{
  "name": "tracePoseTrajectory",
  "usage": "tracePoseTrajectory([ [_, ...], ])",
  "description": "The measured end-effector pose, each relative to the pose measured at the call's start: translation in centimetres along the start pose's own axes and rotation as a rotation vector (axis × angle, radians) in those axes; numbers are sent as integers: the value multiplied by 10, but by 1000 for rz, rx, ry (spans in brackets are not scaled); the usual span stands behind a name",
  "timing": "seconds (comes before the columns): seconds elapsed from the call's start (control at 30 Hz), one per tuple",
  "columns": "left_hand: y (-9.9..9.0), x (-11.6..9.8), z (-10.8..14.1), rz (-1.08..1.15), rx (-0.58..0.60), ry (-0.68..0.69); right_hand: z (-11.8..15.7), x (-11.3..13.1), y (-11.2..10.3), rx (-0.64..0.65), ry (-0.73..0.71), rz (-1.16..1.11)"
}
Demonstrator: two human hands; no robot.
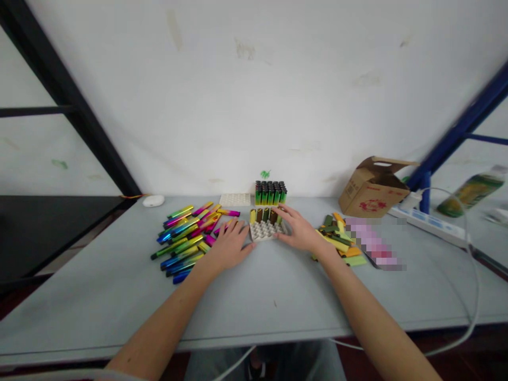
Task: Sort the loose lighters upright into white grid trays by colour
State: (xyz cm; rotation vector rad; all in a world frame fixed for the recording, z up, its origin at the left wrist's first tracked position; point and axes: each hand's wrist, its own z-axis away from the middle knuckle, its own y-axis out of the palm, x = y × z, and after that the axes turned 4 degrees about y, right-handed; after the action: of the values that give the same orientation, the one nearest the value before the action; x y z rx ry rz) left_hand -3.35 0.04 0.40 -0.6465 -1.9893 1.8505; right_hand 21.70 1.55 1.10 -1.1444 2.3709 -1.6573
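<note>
A pale tray with rows of holes (pixel 262 232) lies at the middle of the table, its back row holding several upright yellow, brown and green lighters (pixel 260 215). My left hand (pixel 230 244) rests just left of the tray beside a pile of shiny multicoloured lighters (pixel 186 238), fingers spread and holding nothing visible. At the tray's right side is my right hand (pixel 297 230), fingers apart, reaching around the edge and the back row. Close behind stands a block of green lighters with black tops (pixel 270 193). Right of my right hand lies a pile of yellow, orange and green pieces (pixel 342 241).
Against the wall lies another pale tray (pixel 235 199), with a white case (pixel 153 201) farther left. At right are an open cardboard box (pixel 373 190), a pixelated pink item (pixel 373 242), a power strip (pixel 432 225) with a cable, and a bottle (pixel 472 191).
</note>
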Motion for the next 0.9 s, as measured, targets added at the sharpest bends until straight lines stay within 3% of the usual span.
tracePoseTrajectory([
  [0.27, 2, 2, -1, -13, -8, 2, 0, 17, 6, -70, 59, 87],
  [0.43, -1, 1, -1, -1, -3, -1, 2, -7, -6, -185, 258, 241],
  [0.57, -2, 0, 0, -3, 4, -6, 16, -42, -36, 33, 511, 371],
  [0.67, -3, 0, 0, 0, 9, -9, 27, -59, -57, 122, 552, 331],
  [0.9, -1, 2, -1, 43, -24, -15, 31, -56, -70, 295, 597, 265],
])
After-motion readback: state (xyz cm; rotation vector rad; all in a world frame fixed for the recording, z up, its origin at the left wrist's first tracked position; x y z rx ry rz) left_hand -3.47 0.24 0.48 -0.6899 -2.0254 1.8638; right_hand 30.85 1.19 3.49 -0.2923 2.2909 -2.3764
